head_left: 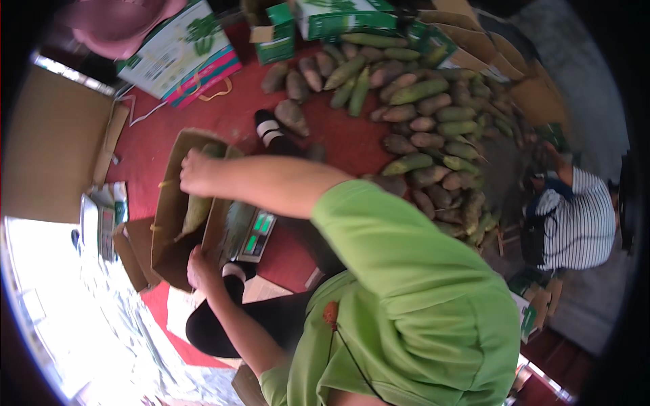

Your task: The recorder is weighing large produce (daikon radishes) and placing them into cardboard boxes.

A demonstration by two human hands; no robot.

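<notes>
A brown cardboard box (166,210) with its top open stands tilted on a digital scale with a lit green display (257,233). Inside the box lies a long green-and-white radish (196,220), partly covered by my right forearm. My right hand (196,174) reaches into the box at its far end, its fingers curled on the radish there. Thumb and fingers of my left hand (203,271) grip the box's near edge.
A large pile of green and reddish radishes (433,128) covers the red floor (345,142) to the right. White-and-green cartons (183,51) stand at the back. Another scale (101,230) sits left. A person in a striped shirt (579,223) works at the far right.
</notes>
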